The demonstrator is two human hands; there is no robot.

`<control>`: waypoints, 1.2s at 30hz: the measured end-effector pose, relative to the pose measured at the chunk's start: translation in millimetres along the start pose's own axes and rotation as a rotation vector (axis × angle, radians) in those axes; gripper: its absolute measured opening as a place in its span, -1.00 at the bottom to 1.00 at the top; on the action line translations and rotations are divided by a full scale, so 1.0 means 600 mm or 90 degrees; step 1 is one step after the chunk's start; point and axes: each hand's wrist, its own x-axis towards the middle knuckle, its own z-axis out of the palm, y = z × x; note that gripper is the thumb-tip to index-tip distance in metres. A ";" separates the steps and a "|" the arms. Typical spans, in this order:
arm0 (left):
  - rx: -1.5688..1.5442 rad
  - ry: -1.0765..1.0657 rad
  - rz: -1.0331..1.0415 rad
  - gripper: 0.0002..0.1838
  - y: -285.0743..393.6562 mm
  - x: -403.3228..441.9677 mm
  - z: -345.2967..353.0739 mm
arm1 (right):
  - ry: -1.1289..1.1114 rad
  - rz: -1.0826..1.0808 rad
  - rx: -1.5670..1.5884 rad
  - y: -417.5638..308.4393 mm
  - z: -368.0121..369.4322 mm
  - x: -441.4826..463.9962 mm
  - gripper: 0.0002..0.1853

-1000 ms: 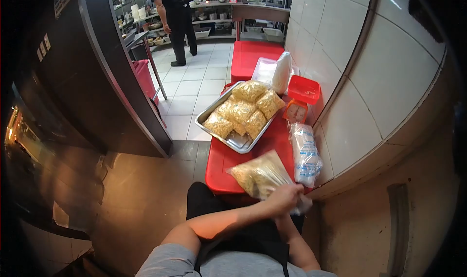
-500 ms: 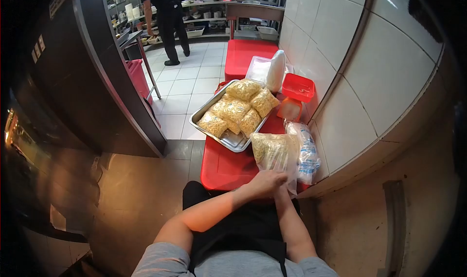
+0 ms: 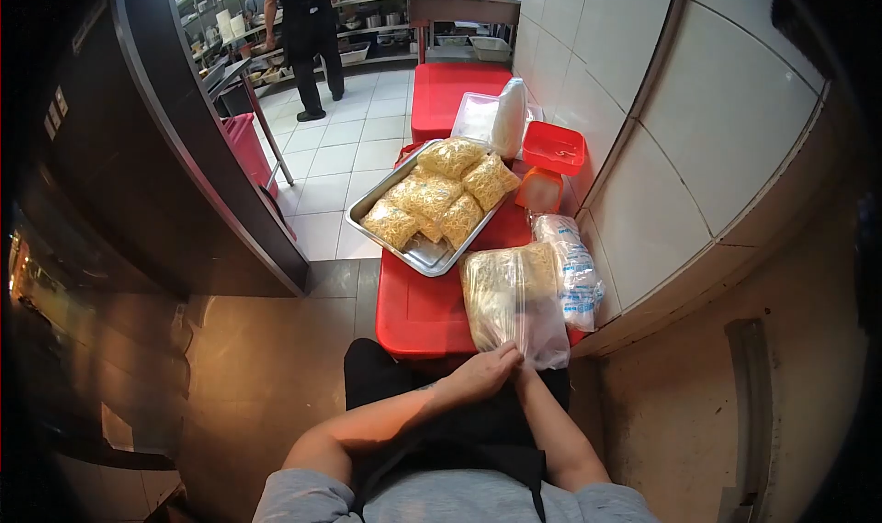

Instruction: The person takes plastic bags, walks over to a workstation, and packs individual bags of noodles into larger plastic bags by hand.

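A clear plastic bag of thin yellow noodles (image 3: 503, 289) lies at the front of the red table, its gathered mouth facing me. My left hand (image 3: 487, 369) pinches that mouth with fingers closed. Close against it, my right hand (image 3: 525, 369) also grips the gathered plastic, though its fingers are partly hidden. Beyond, a metal tray (image 3: 439, 264) holds several filled noodle bags (image 3: 423, 197). To the right of the bag in my hands lies a packet of plastic bags with blue print (image 3: 574, 279).
A red basin (image 3: 554, 148) sits above an orange scale-like stand (image 3: 540, 192) by the tiled wall. Behind the tray are a white-lined tray (image 3: 473, 119) and an upright white plastic bundle (image 3: 509, 119). Further back, a person in black (image 3: 308, 40) stands near kitchen shelves.
Both hands have drawn slightly left and closer to me, still at the bag's mouth. The bag now lies flatter and broader. The camera view has shifted a little.
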 end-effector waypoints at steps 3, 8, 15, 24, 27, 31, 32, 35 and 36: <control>0.024 -0.067 -0.073 -0.69 -0.005 -0.025 0.015 | 0.010 -0.186 -0.270 -0.007 0.017 0.002 -0.50; -0.016 0.026 -0.034 -0.66 -0.001 -0.025 0.029 | 0.062 -0.570 -0.910 -0.024 0.041 -0.014 -0.48; 0.011 -0.058 0.000 -0.67 -0.018 -0.010 0.014 | 0.116 -0.722 -1.259 -0.014 0.095 0.035 -0.44; 0.209 0.154 -0.061 -0.56 -0.041 0.034 -0.064 | -0.159 -0.509 -0.931 0.019 0.026 -0.007 -0.24; 0.375 0.046 -0.117 -0.45 -0.110 0.019 -0.021 | -0.070 -0.542 -1.244 0.017 0.042 0.028 -0.24; 0.381 -0.016 -0.142 -0.42 -0.129 0.009 0.008 | -0.213 -0.318 -1.192 -0.030 0.006 -0.004 -0.21; 0.342 -0.029 -0.158 -0.43 -0.134 0.013 0.003 | -0.239 -0.204 -1.128 -0.040 0.000 -0.013 -0.20; 0.217 0.065 -0.139 -0.41 -0.173 0.069 -0.074 | -0.234 -0.150 -0.983 -0.118 0.051 -0.129 -0.32; 0.238 0.170 -0.081 -0.44 -0.201 0.098 -0.116 | -0.295 0.046 -0.946 -0.152 0.056 -0.145 -0.37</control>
